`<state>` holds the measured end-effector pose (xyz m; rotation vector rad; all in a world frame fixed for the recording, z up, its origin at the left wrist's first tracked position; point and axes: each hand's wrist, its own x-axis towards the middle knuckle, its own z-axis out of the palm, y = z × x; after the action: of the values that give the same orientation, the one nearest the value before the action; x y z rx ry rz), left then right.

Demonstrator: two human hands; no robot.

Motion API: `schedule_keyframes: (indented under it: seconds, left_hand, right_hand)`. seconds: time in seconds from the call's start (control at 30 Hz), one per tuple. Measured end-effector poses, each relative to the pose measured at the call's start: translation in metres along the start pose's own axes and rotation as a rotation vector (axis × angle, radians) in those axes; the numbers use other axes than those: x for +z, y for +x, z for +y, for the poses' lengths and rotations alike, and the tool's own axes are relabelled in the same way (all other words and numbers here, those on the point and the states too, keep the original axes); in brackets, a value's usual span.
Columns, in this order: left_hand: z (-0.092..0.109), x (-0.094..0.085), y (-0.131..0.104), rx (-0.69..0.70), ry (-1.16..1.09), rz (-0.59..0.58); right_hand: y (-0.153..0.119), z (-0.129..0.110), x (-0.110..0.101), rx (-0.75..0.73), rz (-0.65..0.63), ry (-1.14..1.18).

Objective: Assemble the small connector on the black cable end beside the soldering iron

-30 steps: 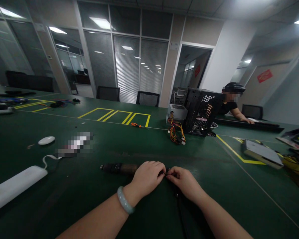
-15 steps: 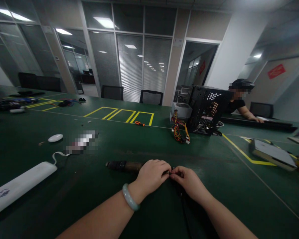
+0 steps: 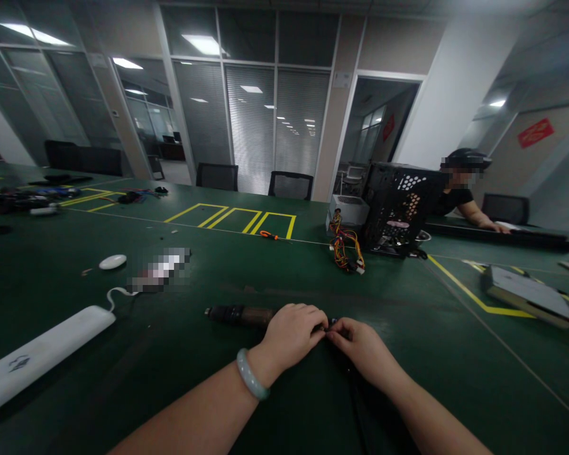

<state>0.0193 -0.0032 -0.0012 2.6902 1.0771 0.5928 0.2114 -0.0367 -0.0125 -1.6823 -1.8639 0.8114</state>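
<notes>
1. Head view, and the action is near centre: a dark cylindrical tool [image 3: 246, 315] lies flat on the green table [image 3: 184, 373], chuck pointing left, its right end lost under fingers.
2. Left hand [image 3: 291, 330], bracelet [image 3: 252, 374] at the wrist, curls over that right end! How firmly it grips cannot be told; the finger pads are turned away.
3. Right hand [image 3: 358, 338] comes in opposite, thumb and forefinger pinched together on what looks like a small dark piece [image 3: 326, 329], right at the left hand's fingertips.
4. Delicate stuff, and the technique to want, on this look: left palm pinning the tool so it cannot roll, right pinch light and in line with the tool's end, both wrists resting low for steadiness. Slack in the dark cable [image 3: 358, 411] below the right hand would help too.
5. Now the hard part to call: the meeting point is mostly masked by knuckles, so the piece's shape and whether it joins the tool stay unreadable. The cable fades into shadow, and its link to the tool is hidden. Far left, the white bar [image 3: 47, 357] is cut off by the frame.
</notes>
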Motion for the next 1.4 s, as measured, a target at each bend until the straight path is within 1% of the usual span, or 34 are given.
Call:
schedule_keyframes:
  seconds: [0.2,0.4,0.6,0.83,1.03,1.13,1.3,1.4]
  left_hand:
    - [0.001,0.0026,-0.0006,-0.081,0.012,0.027]
    - [-0.0011,0.0036,-0.0005,-0.047,0.003,0.03]
    - [-0.0018,0.0005,-0.0006,0.018,-0.027,0.032]
    - [0.0003,-0.002,-0.0001,-0.032,-0.04,0.032]
    - [-0.0009,0.0002,-0.0001,0.01,-0.034,0.024]
    - [-0.002,0.0027,0.0004,0.01,-0.03,0.022]
    - [-0.0019,0.0039,0.0003,-0.042,-0.013,0.036]
    - [-0.0009,0.0035,-0.0003,-0.05,-0.005,0.043]
  right_hand:
    - [0.0016,0.0018,0.0006,0.023,0.008,-0.015]
    - [0.002,0.003,0.0002,0.013,0.009,-0.02]
    - [0.0016,0.0028,-0.0005,-0.007,0.007,-0.019]
    - [0.002,0.0033,-0.001,0.007,-0.026,0.02]
    - [0.0015,0.0027,-0.0008,-0.011,-0.018,0.018]
    - [0.0014,0.0006,-0.0012,-0.013,-0.018,0.002]
    - [0.0013,-0.0005,-0.0013,-0.018,-0.001,-0.006]
    - [0.0006,0.0002,-0.0015,-0.036,0.002,0.012]
